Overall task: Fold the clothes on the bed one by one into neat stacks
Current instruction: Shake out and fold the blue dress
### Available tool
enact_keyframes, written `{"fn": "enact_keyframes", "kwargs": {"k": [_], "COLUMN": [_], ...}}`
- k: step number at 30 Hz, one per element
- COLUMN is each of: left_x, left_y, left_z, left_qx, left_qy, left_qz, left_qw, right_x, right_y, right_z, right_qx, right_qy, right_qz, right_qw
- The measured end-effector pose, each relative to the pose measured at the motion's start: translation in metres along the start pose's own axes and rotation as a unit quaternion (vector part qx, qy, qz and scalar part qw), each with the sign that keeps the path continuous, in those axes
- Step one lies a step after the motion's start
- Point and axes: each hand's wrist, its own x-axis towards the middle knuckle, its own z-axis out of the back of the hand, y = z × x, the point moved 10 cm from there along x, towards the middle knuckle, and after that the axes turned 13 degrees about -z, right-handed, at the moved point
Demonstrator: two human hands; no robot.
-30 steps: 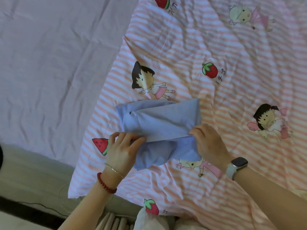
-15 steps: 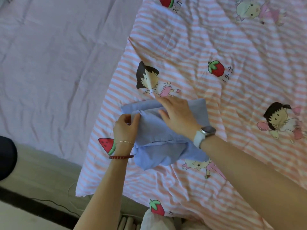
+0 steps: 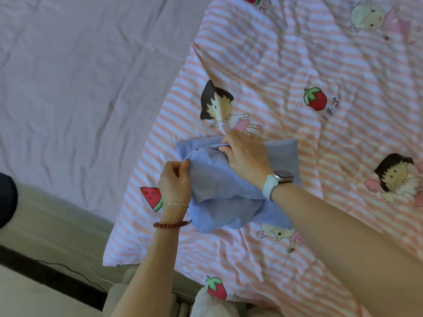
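Blue garment lies partly folded on the pink-striped cartoon quilt covering the bed. Left hand pinches its left edge. Right hand grasps a fold at the garment's top, fingers curled.

Blue garment: thin matt woven cloth, softly creased, under the fingers.
Striped quilt cover: matt printed cotton-like cloth, wrinkled, beneath the fingers.
Lilac sheet: plain matt cloth, creased, left of the fingers.
Watch: glossy face, smooth pale strap.
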Motion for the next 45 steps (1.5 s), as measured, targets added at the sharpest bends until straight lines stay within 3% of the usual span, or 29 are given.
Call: {"fn": "enact_keyframes", "kwargs": {"k": [5, 12, 17, 20, 23, 25, 27, 29, 31, 34, 37, 39, 41, 43, 45], "left_x": [0.003, 0.000, 0.013, 0.014, 0.002, 0.000, -0.015, -0.043, -0.066, -0.061, -0.030, -0.018, -0.021, -0.028, -0.048], "left_y": [0.023, 0.021, 0.012, 0.002, 0.008, -0.014, -0.054, -0.082, -0.083, -0.038, 0.002, 0.007, -0.002, -0.008, 0.008], "left_z": [-0.014, -0.005, -0.016, -0.011, 0.009, 0.026, 0.021, -0.013, -0.057, -0.089, -0.083, -0.078, -0.070, -0.045, -0.017], "left_qx": [-0.054, -0.048, -0.002, 0.037, 0.052, 0.113, 0.209, 0.266, 0.305, 0.388, 0.421, 0.410, 0.360, 0.242, 0.112], "left_qy": [0.042, -0.010, 0.072, 0.020, -0.061, -0.105, -0.106, -0.050, 0.059, 0.194, 0.248, 0.271, 0.263, 0.176, 0.066], "left_qz": [0.074, 0.087, 0.062, 0.030, 0.055, -0.050, -0.238, -0.390, -0.451, -0.402, -0.344, -0.347, -0.345, -0.291, -0.161], "left_qw": [0.995, 0.995, 0.995, 0.999, 0.995, 0.987, 0.943, 0.880, 0.837, 0.806, 0.802, 0.799, 0.826, 0.909, 0.978], "right_x": [-0.009, -0.005, -0.010, -0.005, -0.013, -0.033, -0.055, -0.070, -0.076, -0.077, -0.070, -0.066, -0.073, -0.096, -0.130], "right_y": [-0.003, 0.001, 0.000, -0.006, -0.001, 0.007, 0.003, -0.011, -0.029, -0.059, -0.090, -0.112, -0.133, -0.161, -0.180], "right_z": [0.000, 0.007, 0.011, 0.012, 0.027, 0.033, 0.027, 0.014, -0.003, -0.027, -0.031, -0.023, -0.009, 0.005, 0.006], "right_qx": [0.000, 0.006, 0.029, 0.005, -0.049, -0.063, -0.075, -0.099, -0.155, -0.223, -0.223, -0.193, -0.092, 0.089, 0.208], "right_qy": [-0.017, -0.040, -0.035, -0.035, -0.099, -0.153, -0.167, -0.154, -0.115, -0.039, 0.004, 0.009, -0.017, -0.052, -0.073], "right_qz": [0.005, -0.012, 0.003, -0.019, 0.012, 0.075, 0.110, 0.100, 0.065, 0.029, 0.019, -0.018, -0.078, -0.172, -0.255], "right_qw": [1.000, 0.999, 0.999, 0.999, 0.994, 0.983, 0.977, 0.978, 0.979, 0.973, 0.975, 0.981, 0.993, 0.980, 0.941]}}
